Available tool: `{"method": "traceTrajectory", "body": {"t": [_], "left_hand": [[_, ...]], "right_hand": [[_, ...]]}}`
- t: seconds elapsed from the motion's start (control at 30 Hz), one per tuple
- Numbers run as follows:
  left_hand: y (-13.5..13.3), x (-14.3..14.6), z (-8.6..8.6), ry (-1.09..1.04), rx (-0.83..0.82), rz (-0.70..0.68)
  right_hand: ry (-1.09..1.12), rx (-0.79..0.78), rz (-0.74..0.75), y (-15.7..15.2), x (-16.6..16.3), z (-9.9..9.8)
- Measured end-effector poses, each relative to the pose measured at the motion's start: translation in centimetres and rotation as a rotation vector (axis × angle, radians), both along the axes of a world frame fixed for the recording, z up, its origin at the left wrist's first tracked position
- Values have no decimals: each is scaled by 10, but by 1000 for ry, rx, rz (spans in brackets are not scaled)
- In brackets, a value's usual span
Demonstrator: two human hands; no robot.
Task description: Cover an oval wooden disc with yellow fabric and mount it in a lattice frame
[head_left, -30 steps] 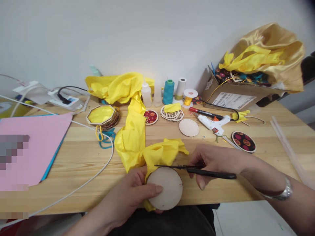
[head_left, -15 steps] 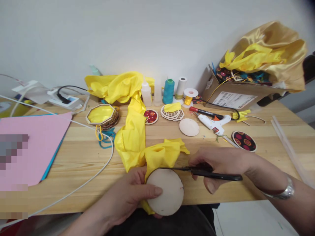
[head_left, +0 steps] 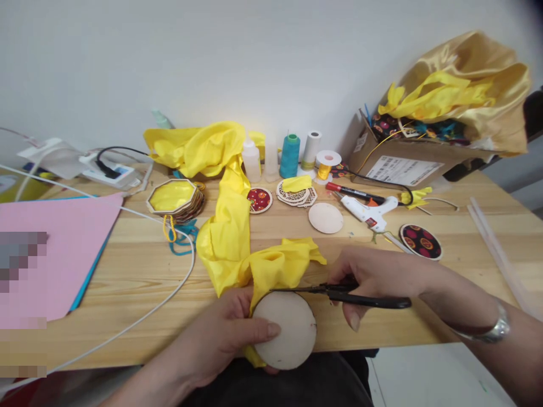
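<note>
Near the table's front edge, my left hand [head_left: 237,328] pinches a pale round disc [head_left: 289,336] with yellow cloth [head_left: 278,268] behind it, thumb on the disc's face. The cloth runs up and back across the table in a crumpled strip. My right hand [head_left: 360,277] grips black-handled scissors [head_left: 369,299]. Their blades lie along the top edge of the disc, against the cloth, and look nearly closed. A second pale disc [head_left: 326,218] rests on the table beyond my right hand.
A white glue gun [head_left: 370,212], a red-and-black marker [head_left: 354,192] and a patterned round piece [head_left: 421,242] lie at right. Behind stand a teal thread cone [head_left: 289,157] and a glue bottle [head_left: 251,161]. Stacked octagonal frames [head_left: 173,200], a white cable [head_left: 186,277] and pink sheets [head_left: 63,249] are left.
My right hand has shifted slightly, its thumb moving closer to the fingers, and the scissor handles have drawn a little left. My left hand and the disc have hardly moved.
</note>
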State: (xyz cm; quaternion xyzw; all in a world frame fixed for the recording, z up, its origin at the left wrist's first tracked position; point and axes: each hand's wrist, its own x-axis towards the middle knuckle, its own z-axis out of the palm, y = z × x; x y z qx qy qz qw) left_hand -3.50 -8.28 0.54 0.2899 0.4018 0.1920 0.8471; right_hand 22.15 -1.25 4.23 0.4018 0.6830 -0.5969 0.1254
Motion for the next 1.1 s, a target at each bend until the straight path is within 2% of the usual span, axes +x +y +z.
{"method": "traceTrajectory", "body": {"t": [0.43, 0.77, 1.1], "left_hand": [[2, 0, 2, -14, 45, -72], [6, -2, 7, 87, 126, -130], [8, -3, 9, 116, 124, -154]], "right_hand": [[-49, 17, -8, 1, 0, 11], [-15, -27, 0, 3, 5, 1], [45, -55, 17, 3, 7, -2]]}}
